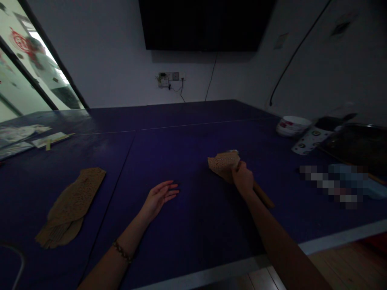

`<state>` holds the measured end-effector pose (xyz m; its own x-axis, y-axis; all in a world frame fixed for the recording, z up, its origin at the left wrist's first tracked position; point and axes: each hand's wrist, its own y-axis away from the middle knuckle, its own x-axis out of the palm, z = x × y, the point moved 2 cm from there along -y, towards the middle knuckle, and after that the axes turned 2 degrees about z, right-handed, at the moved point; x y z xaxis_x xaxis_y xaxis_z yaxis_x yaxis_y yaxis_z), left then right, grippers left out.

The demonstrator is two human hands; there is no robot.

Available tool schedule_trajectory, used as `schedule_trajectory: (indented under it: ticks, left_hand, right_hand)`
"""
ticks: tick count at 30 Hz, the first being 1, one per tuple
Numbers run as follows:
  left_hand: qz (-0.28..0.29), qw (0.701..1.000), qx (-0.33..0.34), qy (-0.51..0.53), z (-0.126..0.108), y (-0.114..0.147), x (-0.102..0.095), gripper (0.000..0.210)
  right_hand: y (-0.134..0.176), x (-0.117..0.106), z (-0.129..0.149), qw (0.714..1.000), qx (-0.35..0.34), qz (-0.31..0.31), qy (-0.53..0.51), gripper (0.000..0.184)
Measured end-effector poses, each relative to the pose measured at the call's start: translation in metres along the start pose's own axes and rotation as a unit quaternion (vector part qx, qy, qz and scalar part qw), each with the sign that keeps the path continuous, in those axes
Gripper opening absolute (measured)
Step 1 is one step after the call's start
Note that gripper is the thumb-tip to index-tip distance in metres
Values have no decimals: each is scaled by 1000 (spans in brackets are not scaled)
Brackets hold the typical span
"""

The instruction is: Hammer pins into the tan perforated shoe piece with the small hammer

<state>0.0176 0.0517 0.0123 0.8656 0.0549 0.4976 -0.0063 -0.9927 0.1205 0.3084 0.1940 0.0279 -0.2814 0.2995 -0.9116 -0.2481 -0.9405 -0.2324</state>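
Note:
My right hand (243,179) is closed at the right of centre, above the purple table. A light-brown speckled piece (223,165), flat like cardboard or a shoe insole, juts out from its fingers. From the same hand a wooden handle (263,195) slants down to the right; my hand hides how the two join. A small shiny bit shows at the piece's far edge. My left hand (159,197) rests over the table in the middle, empty, its fingers loosely stretched out. On the left lie several overlapping flat brown patterned pieces (75,197).
Papers and plastic packets (21,137) lie at the far left. White bowls (293,125), a patterned cup (313,139) and a dark tray (359,141) stand at the right, near a light-blue item (359,181). The table's front edge (211,278) is close to me.

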Motion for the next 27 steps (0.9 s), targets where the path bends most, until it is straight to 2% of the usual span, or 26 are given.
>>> schedule_trajectory:
  ticks: [7,14,17,19,21,24,25,27]
  left_hand:
    - [-2,1000,1,2,0,0,0,33]
    - [-5,1000,-3,4,-2,1,1,32]
    - [-4,1000,-2,-3,-1,0,0,31]
    - [-4,1000,3,-15,1,0,0,31]
    - [-5,999,13,-37,2,0,2,31]
    - [5,994,37,-98,2,3,9,28]
    - [17,991,44,-126,1,5,12,27]
    - [62,978,53,-190,-4,11,19,26]
  right_hand:
    - [5,-7,4,999,-6,0,34,31]
    - [8,-17,6,999,-18,-28,18,33]
    - [13,-21,14,997,-68,-30,-15,35]
    - [25,-21,26,989,-141,-4,-51,35]
    - [45,-19,43,965,-240,52,-92,32]
    - [85,-13,69,900,-381,156,-146,24]
    - [99,-12,77,862,-435,195,-172,20]
    - [122,-11,89,757,-537,276,-251,24]
